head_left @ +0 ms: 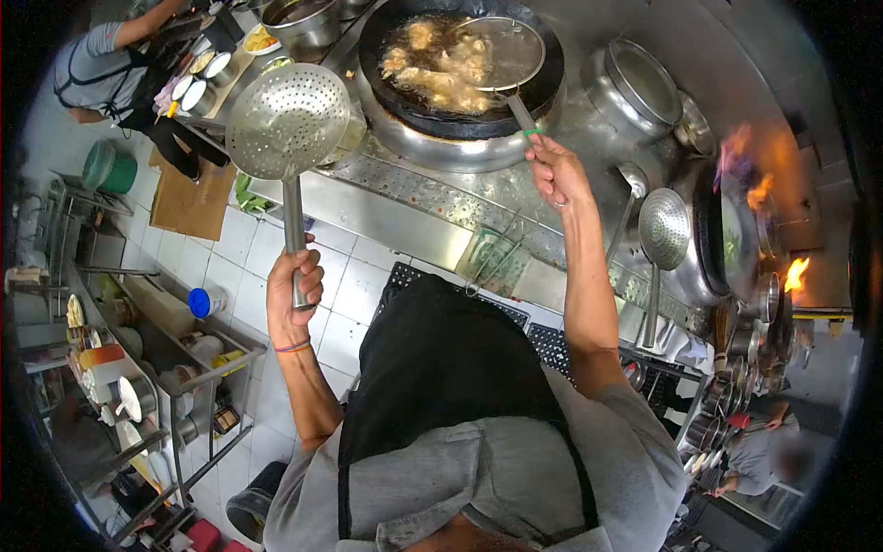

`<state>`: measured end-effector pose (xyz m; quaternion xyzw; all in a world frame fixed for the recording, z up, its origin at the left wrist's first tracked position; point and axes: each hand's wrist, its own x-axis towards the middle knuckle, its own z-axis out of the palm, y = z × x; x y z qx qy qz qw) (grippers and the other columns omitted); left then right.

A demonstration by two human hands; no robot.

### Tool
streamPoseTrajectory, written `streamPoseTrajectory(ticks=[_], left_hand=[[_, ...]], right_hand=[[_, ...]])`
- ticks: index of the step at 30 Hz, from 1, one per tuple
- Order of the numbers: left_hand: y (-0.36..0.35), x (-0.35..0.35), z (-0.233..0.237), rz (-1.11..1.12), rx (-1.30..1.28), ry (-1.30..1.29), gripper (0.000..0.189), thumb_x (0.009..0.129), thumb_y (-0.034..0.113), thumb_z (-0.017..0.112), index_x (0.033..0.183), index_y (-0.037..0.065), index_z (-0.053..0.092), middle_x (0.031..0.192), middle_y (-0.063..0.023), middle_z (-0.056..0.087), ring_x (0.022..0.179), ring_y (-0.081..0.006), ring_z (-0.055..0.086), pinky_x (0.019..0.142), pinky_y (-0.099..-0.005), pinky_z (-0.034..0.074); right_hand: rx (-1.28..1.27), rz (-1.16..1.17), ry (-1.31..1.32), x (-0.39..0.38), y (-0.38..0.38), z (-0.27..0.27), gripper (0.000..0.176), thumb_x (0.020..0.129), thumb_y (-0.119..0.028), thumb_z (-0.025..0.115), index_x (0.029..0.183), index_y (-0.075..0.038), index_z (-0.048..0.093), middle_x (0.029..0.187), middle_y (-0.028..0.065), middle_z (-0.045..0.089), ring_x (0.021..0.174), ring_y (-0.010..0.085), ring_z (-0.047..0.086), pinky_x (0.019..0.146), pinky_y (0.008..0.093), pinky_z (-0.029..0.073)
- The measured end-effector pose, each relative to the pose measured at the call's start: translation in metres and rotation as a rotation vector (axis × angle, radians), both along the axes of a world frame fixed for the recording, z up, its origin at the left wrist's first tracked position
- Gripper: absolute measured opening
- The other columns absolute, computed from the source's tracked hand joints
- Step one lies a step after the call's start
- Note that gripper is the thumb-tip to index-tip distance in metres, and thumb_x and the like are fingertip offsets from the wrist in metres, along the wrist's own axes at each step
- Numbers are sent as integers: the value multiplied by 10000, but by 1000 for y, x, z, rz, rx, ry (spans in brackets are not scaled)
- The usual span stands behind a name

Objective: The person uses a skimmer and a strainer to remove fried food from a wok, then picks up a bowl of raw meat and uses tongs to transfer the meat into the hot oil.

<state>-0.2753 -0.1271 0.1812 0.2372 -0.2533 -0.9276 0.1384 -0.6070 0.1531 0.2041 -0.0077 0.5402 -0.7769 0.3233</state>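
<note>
My left hand (294,279) grips the handle of a perforated steel skimmer (287,120), held upright and away from the stove, its bowl empty. My right hand (556,170) holds the handle of a fine mesh strainer (504,51) that reaches into a black wok (460,64). In the wok's bubbling oil float several battered pieces of fried food (440,63). The mesh strainer rests over the right part of the wok, above the food.
A steel stove counter (414,212) runs in front of me. Right of it a second wok (727,239) flames, with ladles (662,230) and a lidded pot (635,87). Another person (120,74) works at the far left, one more (763,451) at lower right. Shelves of bowls (138,368) stand left.
</note>
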Motion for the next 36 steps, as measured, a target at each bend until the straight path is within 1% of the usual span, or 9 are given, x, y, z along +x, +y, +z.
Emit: streamPoseTrajectory(ticks=[14, 20, 21, 25, 27, 30, 31, 32, 36], left_hand=[[2, -27, 9, -39, -129, -125, 247, 843, 55, 530, 1076, 2, 466, 665, -35, 458, 437, -95, 437, 339, -236, 387], [-4, -39, 7, -71, -64, -147, 217, 845, 56, 534, 1049, 4, 483, 663, -29, 460, 445, -90, 428, 348, -227, 373], [-5, -41, 6, -72, -65, -147, 217, 845, 56, 534, 1049, 4, 483, 663, -29, 460, 445, -90, 428, 348, -227, 373], [-8, -44, -1, -95, 40, -101, 193, 848, 56, 538, 1033, 14, 504, 662, -21, 460, 447, -84, 422, 349, -219, 354], [-8, -41, -4, -92, 72, -73, 187, 850, 56, 538, 1030, 18, 509, 661, -18, 460, 447, -81, 418, 349, -217, 349], [-6, -34, -5, -89, 98, -65, 182, 852, 61, 543, 1027, 21, 515, 658, -15, 457, 443, -77, 411, 346, -217, 351], [-5, -32, -7, -89, 116, -53, 181, 855, 61, 541, 1028, 19, 514, 657, -15, 456, 442, -75, 410, 343, -216, 352], [-4, -30, -8, -91, 134, -41, 180, 857, 62, 539, 1029, 18, 514, 656, -15, 455, 442, -73, 409, 341, -214, 352], [-1, -26, -7, -83, 83, -42, 182, 860, 64, 537, 1034, 15, 512, 653, -13, 450, 442, -71, 411, 337, -211, 355]], right_hand=[[-140, 89, 81, 51, -4, 42, 298, 924, -66, 509, 1210, 8, 468, 796, 54, 535, 416, 19, 328, 283, 179, 253], [130, 337, 303, 80, -38, 53, 393, 923, -40, 469, 1314, -16, 442, 820, 44, 556, 400, 18, 353, 268, 191, 248], [161, 401, 323, 84, -41, 56, 396, 924, -44, 472, 1320, -42, 469, 797, 33, 571, 470, 30, 423, 357, 207, 341], [342, 407, 661, 90, -52, 36, 402, 915, -41, 489, 1317, -43, 488, 772, 28, 597, 576, 51, 478, 513, 224, 415], [456, 230, 754, 92, -50, 38, 394, 906, -40, 503, 1300, -45, 513, 757, 22, 614, 654, 64, 495, 622, 235, 425], [502, 124, 803, 82, -41, 38, 398, 896, -32, 511, 1295, -34, 515, 762, 26, 619, 656, 62, 500, 613, 237, 430], [519, 147, 745, 80, -38, 42, 414, 899, -13, 475, 1313, -5, 482, 780, 46, 605, 566, 68, 493, 517, 233, 424], [520, 150, 745, 82, -39, 46, 414, 899, -13, 475, 1313, -5, 482, 780, 46, 605, 566, 68, 493, 517, 233, 424], [386, 143, 426, 94, -44, 49, 446, 896, 14, 414, 1342, 24, 424, 820, 62, 578, 415, 70, 420, 344, 230, 336]])
